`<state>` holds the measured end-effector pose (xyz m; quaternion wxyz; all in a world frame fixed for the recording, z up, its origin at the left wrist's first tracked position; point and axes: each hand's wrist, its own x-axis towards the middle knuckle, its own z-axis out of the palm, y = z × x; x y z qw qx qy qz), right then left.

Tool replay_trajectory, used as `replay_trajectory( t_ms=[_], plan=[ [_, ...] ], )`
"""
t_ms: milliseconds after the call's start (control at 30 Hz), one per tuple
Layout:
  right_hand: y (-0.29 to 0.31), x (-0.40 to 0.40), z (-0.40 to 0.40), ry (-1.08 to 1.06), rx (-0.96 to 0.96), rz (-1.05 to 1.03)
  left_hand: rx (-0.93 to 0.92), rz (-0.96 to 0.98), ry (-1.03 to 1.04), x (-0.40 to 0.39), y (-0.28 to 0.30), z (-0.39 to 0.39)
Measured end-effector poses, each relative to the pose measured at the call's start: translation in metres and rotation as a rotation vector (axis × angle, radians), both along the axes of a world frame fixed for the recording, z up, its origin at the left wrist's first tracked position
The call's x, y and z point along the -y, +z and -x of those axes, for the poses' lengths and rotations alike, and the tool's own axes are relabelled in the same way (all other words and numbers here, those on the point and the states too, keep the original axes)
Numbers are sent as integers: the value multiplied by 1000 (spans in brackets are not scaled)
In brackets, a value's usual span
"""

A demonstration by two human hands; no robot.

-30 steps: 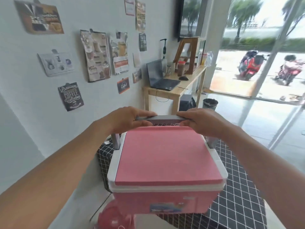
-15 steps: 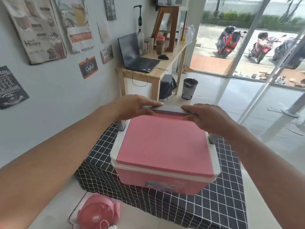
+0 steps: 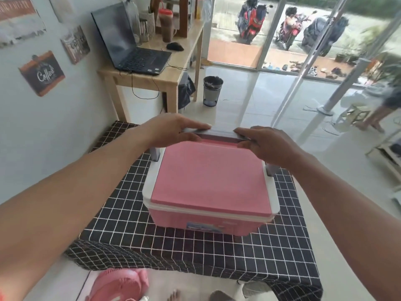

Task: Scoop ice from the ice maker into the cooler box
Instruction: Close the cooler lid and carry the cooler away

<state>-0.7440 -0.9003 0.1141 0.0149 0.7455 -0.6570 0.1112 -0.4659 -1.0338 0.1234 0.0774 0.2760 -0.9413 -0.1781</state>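
At the far edge of the cooler box (image 3: 211, 183), my left hand (image 3: 171, 131) and my right hand (image 3: 263, 144) are both closed around the grey handle (image 3: 219, 135), one at each end, with a short bare stretch of handle between them. Fingers (image 3: 196, 125) of the left hand lie along the top of the bar.

Since a second ago the grip is unchanged, but the box sits lower and further out in my view, and its base now appears to rest on the black checked cloth covering the tabletop (image 3: 130, 231). I judge that the box has just been set down here.

Condition of the box: pink lid shut and seated level on the white rim. No ice, scoop or ice maker is in view.

Bearing on the task: the box is placed but not yet ready to receive ice. The handle stands over the back of the lid; I expect it must be released and the lid opened before any scooping.

A pink fan (image 3: 119, 285) lies on the floor near my feet.
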Motion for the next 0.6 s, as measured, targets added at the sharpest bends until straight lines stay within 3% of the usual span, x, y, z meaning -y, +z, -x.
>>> replay_trajectory(
  t_ms=[600],
  plan=[
    [-25, 17, 62, -88, 105, -139, -41, -40, -42, 21, -31, 64]
  ],
)
